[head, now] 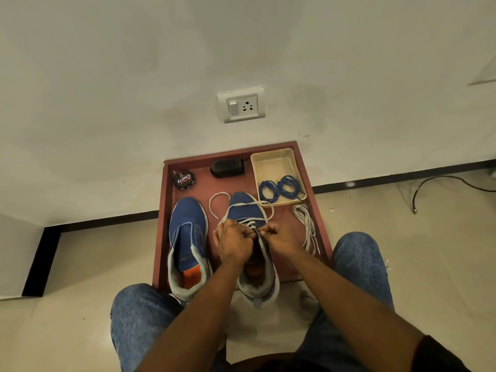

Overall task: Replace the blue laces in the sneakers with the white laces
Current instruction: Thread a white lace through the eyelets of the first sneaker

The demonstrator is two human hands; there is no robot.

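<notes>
Both hands work over the upper eyelets of the right sneaker [249,210]. The left hand [233,242] is curled against the sneaker's left eyelet edge, apparently pinching the white lace [243,204]; the right hand [281,237] pinches a strand of the same lace between thumb and fingertips at the right eyelet edge. The lace already crosses the lower eyelets, and its slack loops out over the toe onto the red tray [319,210]. The left sneaker [188,232] lies just beside it, with no lace fitted. A second white lace [306,226] lies bundled to the right, on the tray floor. The blue laces [281,187] lie coiled in the beige tray [268,162] at the far right. A polish tin [184,180] and a black brush [227,167] sit along the far edge. The lace is judged light, soft and limp: grip it close to the stiff tip for threading, and steady the pliable upper beside the target eyelet.
</notes>
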